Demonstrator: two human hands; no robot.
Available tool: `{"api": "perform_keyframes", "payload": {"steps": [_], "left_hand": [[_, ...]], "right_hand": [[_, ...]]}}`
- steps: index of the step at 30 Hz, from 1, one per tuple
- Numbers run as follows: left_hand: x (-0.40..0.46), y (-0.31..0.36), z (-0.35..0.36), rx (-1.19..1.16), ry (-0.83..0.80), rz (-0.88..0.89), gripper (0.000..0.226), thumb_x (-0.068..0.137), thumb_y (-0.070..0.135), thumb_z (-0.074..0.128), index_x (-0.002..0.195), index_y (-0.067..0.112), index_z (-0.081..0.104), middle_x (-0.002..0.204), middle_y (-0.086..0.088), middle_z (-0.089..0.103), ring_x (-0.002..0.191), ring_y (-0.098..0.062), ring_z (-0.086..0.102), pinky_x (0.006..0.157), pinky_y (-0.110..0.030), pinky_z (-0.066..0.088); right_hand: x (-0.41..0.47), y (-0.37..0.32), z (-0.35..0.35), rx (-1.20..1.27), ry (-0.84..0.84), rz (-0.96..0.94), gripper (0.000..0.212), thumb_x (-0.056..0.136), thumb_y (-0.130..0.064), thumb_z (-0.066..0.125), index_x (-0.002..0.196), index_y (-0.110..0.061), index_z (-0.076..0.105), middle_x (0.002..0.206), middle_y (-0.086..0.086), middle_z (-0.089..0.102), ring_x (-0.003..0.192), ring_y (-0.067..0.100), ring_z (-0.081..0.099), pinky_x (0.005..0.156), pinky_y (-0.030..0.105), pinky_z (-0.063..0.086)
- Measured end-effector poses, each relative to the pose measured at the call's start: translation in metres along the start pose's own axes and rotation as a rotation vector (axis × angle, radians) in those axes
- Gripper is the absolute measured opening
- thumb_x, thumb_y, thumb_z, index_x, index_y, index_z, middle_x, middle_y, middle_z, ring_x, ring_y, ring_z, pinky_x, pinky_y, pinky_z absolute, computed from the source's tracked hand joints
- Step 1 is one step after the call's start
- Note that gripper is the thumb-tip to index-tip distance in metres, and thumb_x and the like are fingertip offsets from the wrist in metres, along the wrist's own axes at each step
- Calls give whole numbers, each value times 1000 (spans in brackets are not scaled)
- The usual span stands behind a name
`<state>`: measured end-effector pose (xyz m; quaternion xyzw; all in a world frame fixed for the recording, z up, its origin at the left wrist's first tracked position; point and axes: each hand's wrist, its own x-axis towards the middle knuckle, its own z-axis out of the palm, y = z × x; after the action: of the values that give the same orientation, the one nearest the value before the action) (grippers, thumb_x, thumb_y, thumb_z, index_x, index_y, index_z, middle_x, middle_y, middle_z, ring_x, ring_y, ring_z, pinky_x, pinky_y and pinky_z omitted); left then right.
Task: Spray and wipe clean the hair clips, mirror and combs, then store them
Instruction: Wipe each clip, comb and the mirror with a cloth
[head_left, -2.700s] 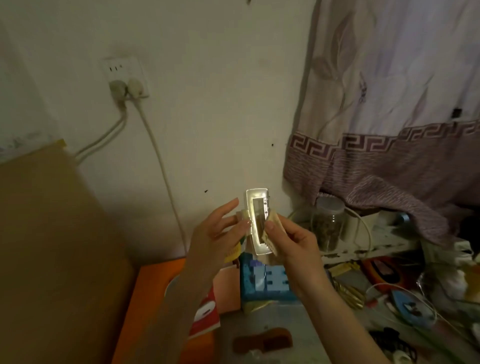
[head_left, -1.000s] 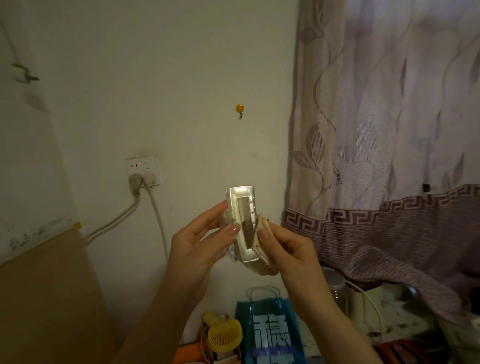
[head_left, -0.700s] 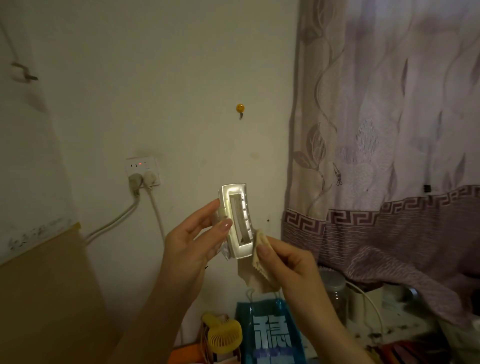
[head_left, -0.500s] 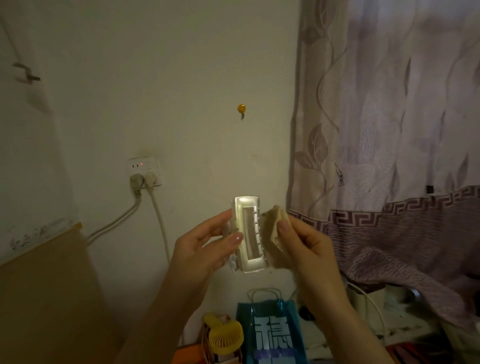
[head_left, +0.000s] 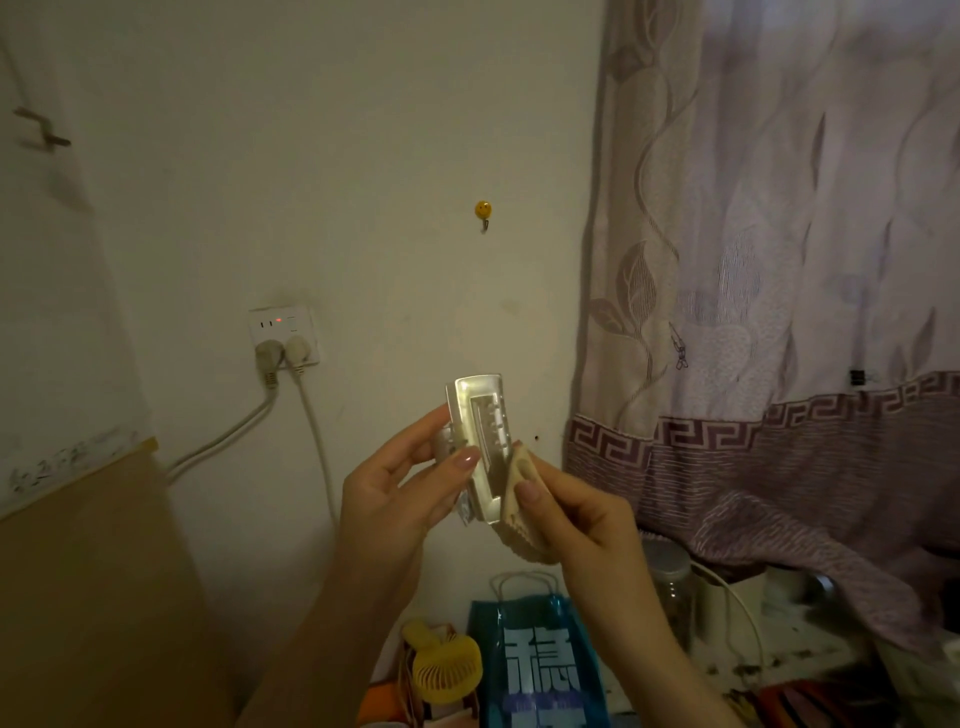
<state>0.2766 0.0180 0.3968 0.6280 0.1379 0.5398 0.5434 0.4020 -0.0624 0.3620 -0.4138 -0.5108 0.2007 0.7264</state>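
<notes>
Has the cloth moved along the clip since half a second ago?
Yes. The cloth in the right hand has slid down the clip, from beside its upper half to its lower edge.

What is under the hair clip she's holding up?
Below the hair clip, a cloth hangs from the right hand. Further down stand a blue bag and a yellow fan. The arms hide whatever else sits there.

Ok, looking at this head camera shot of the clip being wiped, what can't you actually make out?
- Hair clip: lower right edge is covered by the cloth and right hand; cleanliness unreadable in dim light.
- Left hand: hides the clip's left side.
- Blue bag: cut off by the bottom edge.
- Glass jar: contents too dark to identify.
- Mirror, combs, spray: none visible.
</notes>
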Motion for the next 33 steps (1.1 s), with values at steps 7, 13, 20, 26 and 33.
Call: {"api": "perform_keyframes", "payload": {"steps": [7, 13, 20, 26, 33], "left_hand": [[6, 3, -14, 45, -110, -98, 48, 62, 22, 71, 109, 27, 68, 110, -9, 68, 100, -21, 68, 73, -25, 56], [6, 2, -21, 210, -274, -184, 57, 53, 39, 77, 109, 31, 71, 105, -6, 68, 101, -22, 67, 83, -38, 57], [7, 0, -22, 317, -360, -200, 50, 52, 44, 74, 102, 39, 72, 100, -2, 69, 98, -21, 67, 81, -38, 58], [8, 2, -23, 389, -451, -237, 46, 58, 33, 76, 104, 35, 73, 103, -2, 69, 97, -24, 67, 84, -41, 57], [13, 4, -25, 384, -470, -258, 50, 52, 36, 75, 102, 33, 73, 102, -5, 70, 94, -23, 68, 81, -38, 56]], "right_hand": [[0, 1, -15, -41, 38, 45, 37, 77, -31, 56, 111, -21, 68, 99, -3, 73, 90, 16, 69, 70, 28, 57], [15, -15, -26, 6, 82, 13, 39, 77, -24, 59, 114, -13, 67, 101, 2, 73, 89, 16, 70, 66, 22, 56], [19, -20, -31, -34, -20, 49, 33, 69, -24, 66, 101, -16, 72, 91, 4, 75, 80, 15, 68, 66, 23, 56], [21, -25, -35, -111, -135, 107, 33, 71, -24, 66, 102, -14, 73, 88, 3, 75, 77, 14, 67, 67, 26, 53], [18, -22, -36, -51, -174, 174, 37, 71, -13, 69, 108, -7, 70, 91, 9, 74, 80, 22, 69, 69, 30, 56]]}}
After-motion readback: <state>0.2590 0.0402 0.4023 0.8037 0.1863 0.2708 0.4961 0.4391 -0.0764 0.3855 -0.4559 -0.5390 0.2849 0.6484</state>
